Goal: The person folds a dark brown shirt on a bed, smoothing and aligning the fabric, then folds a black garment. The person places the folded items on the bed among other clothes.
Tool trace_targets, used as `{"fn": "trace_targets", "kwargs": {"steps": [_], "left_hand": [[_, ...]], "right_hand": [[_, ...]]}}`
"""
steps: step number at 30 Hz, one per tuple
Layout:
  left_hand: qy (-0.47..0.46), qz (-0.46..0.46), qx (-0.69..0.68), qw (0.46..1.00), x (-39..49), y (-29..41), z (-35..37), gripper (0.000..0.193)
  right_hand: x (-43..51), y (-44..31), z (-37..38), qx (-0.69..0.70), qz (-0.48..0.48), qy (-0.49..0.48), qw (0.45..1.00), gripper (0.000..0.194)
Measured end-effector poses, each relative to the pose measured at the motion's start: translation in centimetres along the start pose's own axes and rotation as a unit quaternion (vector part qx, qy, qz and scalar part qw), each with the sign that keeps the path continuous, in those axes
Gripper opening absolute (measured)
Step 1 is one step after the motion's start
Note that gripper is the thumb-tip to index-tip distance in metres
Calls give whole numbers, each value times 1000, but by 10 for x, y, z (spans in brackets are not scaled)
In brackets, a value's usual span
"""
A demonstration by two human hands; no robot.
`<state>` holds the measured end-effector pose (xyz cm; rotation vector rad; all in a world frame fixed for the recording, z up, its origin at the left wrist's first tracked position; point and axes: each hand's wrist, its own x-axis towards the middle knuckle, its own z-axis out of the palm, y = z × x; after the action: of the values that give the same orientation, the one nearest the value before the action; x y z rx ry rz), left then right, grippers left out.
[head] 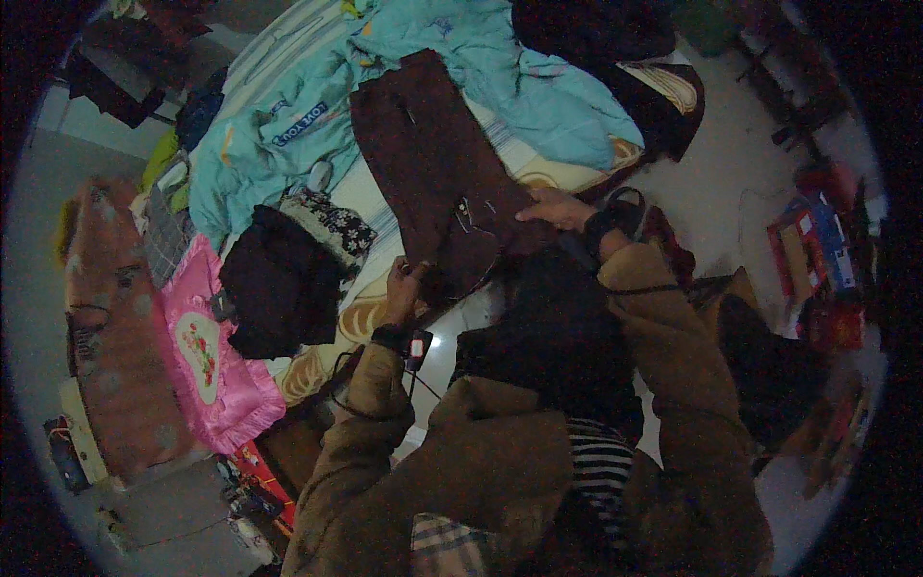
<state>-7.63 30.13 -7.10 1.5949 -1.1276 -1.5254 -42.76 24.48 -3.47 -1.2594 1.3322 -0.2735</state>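
Dark brown trousers [440, 137] lie spread along the bed, legs pointing away from me, the wider end close to my body. Small shiny fittings and a pale cord-like line show near that end. My left hand [405, 288] pinches its near left corner between thumb and fingers. At the right side, past the bed's edge, my right hand [555, 209] holds the fabric, with the thumb and a finger on top. Left of the trousers sits a folded black garment [281, 281], against a black-and-white floral cloth [335, 227].
A turquoise quilt [267, 151] is bunched across the striped bed sheet [378, 191]. A pink ruffled cushion [238, 393] lies at the left bedside, by a brownish patterned cover [115, 324]. Dark clothing [598, 29] is at the far end. Colourful boxes [815, 245] stand right.
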Motion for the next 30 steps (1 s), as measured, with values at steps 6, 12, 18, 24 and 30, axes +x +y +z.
{"fn": "trace_targets", "kwargs": {"steps": [6, 12, 18, 24, 30], "left_hand": [[-4, -106, -54, 993, -18, 8, 10, 52], [-54, -64, -30, 996, -52, 44, -6, 58], [-116, -134, -76, 981, -104, 62, -26, 45], [-123, -180, -133, 967, -121, 76, -28, 42], [-155, -44, -355, 921, -62, 105, -38, 38]], "right_hand": [[-15, -14, 3, 48, 3, 5, 999, 55], [-52, -37, -1, 5, -21, 39, 999, 56], [-102, -46, 16, 85, -130, -14, 988, 55], [-79, -22, 3, -31, -197, -80, 977, 56], [-23, -40, -12, 339, -209, -70, 914, 51]]}}
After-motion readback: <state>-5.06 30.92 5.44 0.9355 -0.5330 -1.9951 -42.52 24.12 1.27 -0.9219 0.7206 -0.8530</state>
